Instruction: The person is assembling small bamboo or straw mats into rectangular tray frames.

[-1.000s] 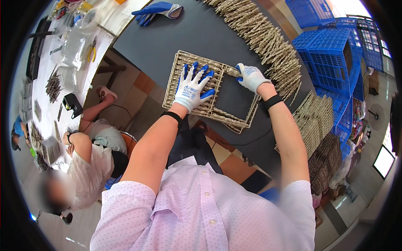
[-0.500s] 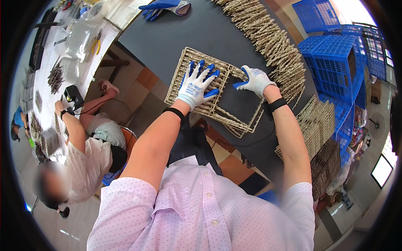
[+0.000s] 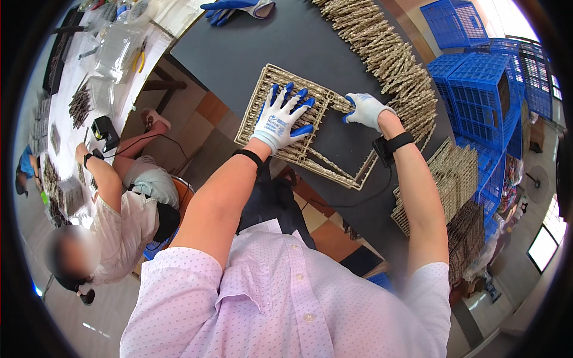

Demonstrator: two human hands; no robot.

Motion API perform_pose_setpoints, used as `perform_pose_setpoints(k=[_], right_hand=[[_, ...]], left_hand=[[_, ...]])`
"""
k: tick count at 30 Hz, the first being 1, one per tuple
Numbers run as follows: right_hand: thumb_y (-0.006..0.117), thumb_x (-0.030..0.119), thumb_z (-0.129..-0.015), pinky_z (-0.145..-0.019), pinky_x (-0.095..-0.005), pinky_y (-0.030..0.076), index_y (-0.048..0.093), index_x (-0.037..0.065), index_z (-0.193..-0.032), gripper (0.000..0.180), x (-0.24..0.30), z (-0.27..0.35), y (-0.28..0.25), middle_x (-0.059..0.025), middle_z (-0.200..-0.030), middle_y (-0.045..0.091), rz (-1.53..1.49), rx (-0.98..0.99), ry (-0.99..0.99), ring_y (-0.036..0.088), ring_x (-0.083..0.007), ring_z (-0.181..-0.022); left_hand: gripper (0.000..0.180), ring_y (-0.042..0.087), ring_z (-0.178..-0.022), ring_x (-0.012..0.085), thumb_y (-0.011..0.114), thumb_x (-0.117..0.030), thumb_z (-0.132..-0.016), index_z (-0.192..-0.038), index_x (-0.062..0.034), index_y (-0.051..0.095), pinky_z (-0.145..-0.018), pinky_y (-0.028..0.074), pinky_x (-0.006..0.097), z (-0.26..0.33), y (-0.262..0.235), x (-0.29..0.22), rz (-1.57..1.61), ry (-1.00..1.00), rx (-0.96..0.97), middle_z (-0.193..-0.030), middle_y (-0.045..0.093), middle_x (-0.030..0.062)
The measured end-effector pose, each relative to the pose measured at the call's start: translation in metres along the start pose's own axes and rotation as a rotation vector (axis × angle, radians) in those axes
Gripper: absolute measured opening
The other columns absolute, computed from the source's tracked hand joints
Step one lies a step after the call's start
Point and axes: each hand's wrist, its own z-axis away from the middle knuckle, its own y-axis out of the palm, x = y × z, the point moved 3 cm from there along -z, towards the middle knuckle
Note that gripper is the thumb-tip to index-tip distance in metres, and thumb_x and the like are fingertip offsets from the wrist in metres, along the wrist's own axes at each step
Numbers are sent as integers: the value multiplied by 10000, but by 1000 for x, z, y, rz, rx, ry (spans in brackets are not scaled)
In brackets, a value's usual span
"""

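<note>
Pressing left hand [image 3: 280, 119], fingers spread flat, on woven frame [image 3: 286, 128] lying on dark counter [image 3: 250, 48]. Right hand [image 3: 365, 110] fingers pinching frame's far right strip.

The left hand [image 3: 280, 119] covers part of the woven frame [image 3: 310, 134] beneath it. The right hand [image 3: 365, 110] curls over the frame's edge (its grip there cannot be made out). The blue crates [image 3: 483, 89] blur toward the rim.
</note>
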Motion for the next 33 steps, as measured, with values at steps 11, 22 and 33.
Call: perform_pose_setpoints(k=[11, 22, 33], right_hand=[[880, 390, -777, -889, -362, 543, 618, 22, -1269, 667, -1, 11, 11, -114, -1102, 739, -366, 80, 13, 695, -228, -1003], [716, 338, -925, -885, -426, 565, 490, 117, -1462, 622, 5, 26, 50, -124, -1285, 665, 326, -416, 50, 707, -318, -1056], [778, 325, -851, -980, -479, 514, 570, 68, -1354, 602, -14, 16, 19, -188, -1198, 697, -203, -260, -21, 659, -399, -1098]], left_hand=[[726, 308, -1528, 374, 644, -608, -910, -1534, -266, 495, -1280, 143, 578, -2, 0, 5, 7, 46, 42, -1599, 448, 88], [718, 314, -1523, 389, 646, -601, -908, -1518, -244, 519, -1276, 139, 592, -3, 0, 5, 25, 45, 0, -1605, 437, 93], [730, 311, -1524, 384, 662, -590, -901, -1527, -248, 506, -1277, 139, 587, -5, -1, 5, -4, 53, 20, -1614, 426, 87]])
